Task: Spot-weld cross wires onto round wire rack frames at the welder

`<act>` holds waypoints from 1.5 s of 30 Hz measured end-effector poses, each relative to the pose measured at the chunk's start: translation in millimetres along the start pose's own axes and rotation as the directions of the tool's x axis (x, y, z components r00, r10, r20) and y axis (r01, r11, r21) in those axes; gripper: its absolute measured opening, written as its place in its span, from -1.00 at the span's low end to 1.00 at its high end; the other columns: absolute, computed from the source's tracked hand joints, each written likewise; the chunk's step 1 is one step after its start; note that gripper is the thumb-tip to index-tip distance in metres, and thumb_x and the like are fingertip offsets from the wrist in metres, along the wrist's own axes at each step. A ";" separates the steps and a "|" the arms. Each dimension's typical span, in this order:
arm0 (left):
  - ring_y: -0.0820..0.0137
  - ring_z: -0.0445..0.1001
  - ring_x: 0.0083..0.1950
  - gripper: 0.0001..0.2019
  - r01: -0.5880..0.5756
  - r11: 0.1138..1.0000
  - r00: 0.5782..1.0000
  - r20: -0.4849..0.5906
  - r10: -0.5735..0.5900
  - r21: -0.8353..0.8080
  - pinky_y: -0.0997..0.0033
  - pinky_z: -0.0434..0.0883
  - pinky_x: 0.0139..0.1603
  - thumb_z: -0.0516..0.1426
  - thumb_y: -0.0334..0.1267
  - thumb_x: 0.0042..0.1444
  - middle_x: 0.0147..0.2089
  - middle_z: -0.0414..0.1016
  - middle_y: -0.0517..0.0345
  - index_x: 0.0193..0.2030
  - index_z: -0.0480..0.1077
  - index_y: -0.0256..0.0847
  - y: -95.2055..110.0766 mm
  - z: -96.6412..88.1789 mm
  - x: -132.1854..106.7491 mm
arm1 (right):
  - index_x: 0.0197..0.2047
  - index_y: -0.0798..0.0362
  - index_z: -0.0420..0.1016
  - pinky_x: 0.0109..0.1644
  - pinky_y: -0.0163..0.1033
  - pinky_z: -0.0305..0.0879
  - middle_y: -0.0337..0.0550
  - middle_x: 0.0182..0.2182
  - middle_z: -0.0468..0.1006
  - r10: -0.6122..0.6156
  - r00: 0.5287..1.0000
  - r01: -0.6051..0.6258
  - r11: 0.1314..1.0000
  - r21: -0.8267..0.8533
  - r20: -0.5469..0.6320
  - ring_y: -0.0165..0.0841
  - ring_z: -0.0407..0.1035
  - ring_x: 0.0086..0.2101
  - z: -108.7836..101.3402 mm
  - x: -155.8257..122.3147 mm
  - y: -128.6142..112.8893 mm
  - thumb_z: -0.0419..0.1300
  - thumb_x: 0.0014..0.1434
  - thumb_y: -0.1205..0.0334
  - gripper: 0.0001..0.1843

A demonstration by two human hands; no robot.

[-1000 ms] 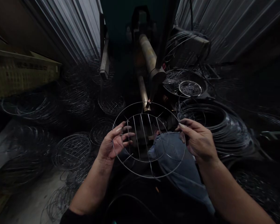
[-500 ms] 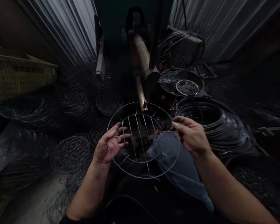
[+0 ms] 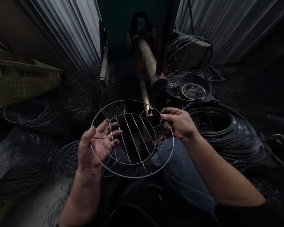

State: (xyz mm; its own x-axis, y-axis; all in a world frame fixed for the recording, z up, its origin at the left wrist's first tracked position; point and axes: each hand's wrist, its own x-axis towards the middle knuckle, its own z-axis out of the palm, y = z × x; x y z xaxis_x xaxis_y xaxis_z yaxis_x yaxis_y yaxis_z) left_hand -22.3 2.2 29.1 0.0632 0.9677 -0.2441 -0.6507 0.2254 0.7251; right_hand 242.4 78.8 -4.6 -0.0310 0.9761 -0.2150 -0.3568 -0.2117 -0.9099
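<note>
I hold a round wire rack point(image 3: 132, 171) between both hands, above my lap. It has an outer ring, an inner ring and several straight cross wires. My left hand point(image 3: 94, 146) grips its left side, fingers curled through the inner ring. My right hand point(image 3: 178, 121) pinches the upper right part of the rack, close to the tip of a welding machine's electrode point(image 3: 156, 83). My knee in blue jeans point(image 3: 180, 164) shows under the rack.
Coils of wire point(image 3: 217, 126) pile up on the right. Finished wire racks point(image 3: 68, 157) lie heaped on the floor at left. A yellow crate point(image 3: 21, 80) stands at far left. Corrugated metal walls close in both sides.
The rack has shifted left and turned a little counterclockwise. My right hand has moved up and left along it toward the electrode; my left hand moved left with it.
</note>
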 end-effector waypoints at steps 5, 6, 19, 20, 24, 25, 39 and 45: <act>0.07 0.52 -0.04 -0.42 0.009 1.000 1.000 0.003 -0.009 -0.001 0.29 0.55 -0.31 0.23 -0.12 -0.02 0.18 0.36 -0.30 0.13 0.33 -0.35 4.4 -7.9 8.7 | -0.42 0.12 0.47 -0.77 -0.43 -0.02 -0.26 -0.66 0.44 -0.037 0.998 0.035 0.999 -0.038 -0.044 -0.53 0.17 -0.77 7.5 -5.5 -1.5 0.41 -0.25 0.27 -0.72; 0.07 0.52 -0.06 -0.46 0.027 1.000 0.999 -0.024 -0.027 -0.009 0.30 0.54 -0.34 0.21 -0.11 0.01 0.16 0.37 -0.30 0.11 0.34 -0.36 4.0 -9.3 9.8 | -0.44 0.12 0.46 -0.78 -0.43 -0.03 -0.27 -0.66 0.44 -0.011 0.999 0.009 0.999 -0.043 -0.038 -0.53 0.16 -0.78 6.6 -5.8 1.1 0.40 -0.25 0.27 -0.73; 0.10 0.49 -0.04 -0.43 0.050 0.998 0.995 0.084 -0.047 -0.040 0.29 0.51 -0.28 0.22 -0.18 -0.05 0.16 0.36 -0.23 0.13 0.33 -0.31 -5.6 9.7 26.9 | -0.39 0.08 0.51 -0.72 -0.40 0.03 -0.24 -0.61 0.47 -0.118 0.985 0.117 0.993 -0.015 -0.124 -0.53 0.18 -0.72 -16.2 4.0 -8.9 0.43 -0.23 0.26 -0.72; 0.13 0.49 -0.04 -0.41 0.042 0.998 0.993 0.110 -0.037 -0.044 0.30 0.50 -0.27 0.21 -0.20 -0.07 0.16 0.36 -0.20 0.16 0.32 -0.29 -8.8 9.7 28.8 | -0.38 0.06 0.51 -0.71 -0.39 0.04 -0.24 -0.60 0.48 -0.165 0.977 0.164 0.986 -0.020 -0.133 -0.52 0.20 -0.70 -19.0 4.9 -11.3 0.44 -0.22 0.23 -0.71; 0.20 0.47 -0.07 -0.34 0.022 0.997 0.994 0.105 -0.013 -0.078 0.36 0.46 -0.28 0.18 -0.22 -0.13 0.15 0.37 -0.16 0.20 0.31 -0.27 -23.4 2.6 33.6 | -0.37 0.00 0.50 -0.69 -0.36 0.07 -0.24 -0.57 0.49 -0.221 0.966 0.222 0.975 -0.008 -0.135 -0.46 0.27 -0.64 -29.1 20.3 -5.7 0.43 -0.18 0.08 -0.69; 0.21 0.47 -0.08 -0.34 0.024 0.996 0.995 0.097 -0.015 -0.087 0.36 0.45 -0.29 0.17 -0.23 -0.14 0.15 0.37 -0.16 0.20 0.31 -0.27 -26.8 0.1 34.1 | -0.38 0.01 0.50 -0.67 -0.37 0.09 -0.25 -0.57 0.49 -0.191 0.972 0.194 0.981 0.009 -0.134 -0.47 0.29 -0.63 -29.9 27.8 -1.1 0.44 -0.20 0.10 -0.68; 0.29 0.42 -0.15 -0.32 0.099 0.992 0.989 0.113 -0.091 -0.073 0.42 0.38 -0.34 0.15 -0.26 -0.18 0.14 0.36 -0.14 0.20 0.31 -0.23 -40.9 -2.7 40.8 | -0.51 0.07 0.52 -0.67 -0.41 -0.02 -0.30 -0.63 0.44 -0.219 0.975 0.217 0.975 -0.050 -0.036 -0.54 0.19 -0.66 -7.3 74.8 27.2 0.50 -0.36 0.16 -0.67; 0.36 0.38 -0.23 -0.33 0.093 0.992 0.991 0.105 -0.085 -0.080 0.45 0.33 -0.38 0.13 -0.30 -0.21 0.11 0.39 -0.15 0.18 0.34 -0.26 -36.5 -3.4 41.0 | -0.52 0.04 0.47 -0.52 -0.32 0.26 -0.28 -0.57 0.44 -0.314 0.949 0.309 0.940 -0.147 -0.009 -0.41 0.37 -0.52 -7.0 79.9 23.5 0.51 -0.32 0.15 -0.66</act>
State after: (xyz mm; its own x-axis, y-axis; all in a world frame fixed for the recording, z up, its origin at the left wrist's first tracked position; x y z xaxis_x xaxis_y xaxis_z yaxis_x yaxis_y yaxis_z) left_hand 1.5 33.2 -9.6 0.1972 0.9516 -0.2356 -0.7007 0.3049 0.6450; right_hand 238.1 151.4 -45.7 0.0910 0.9928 0.0784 -0.2077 0.0959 -0.9735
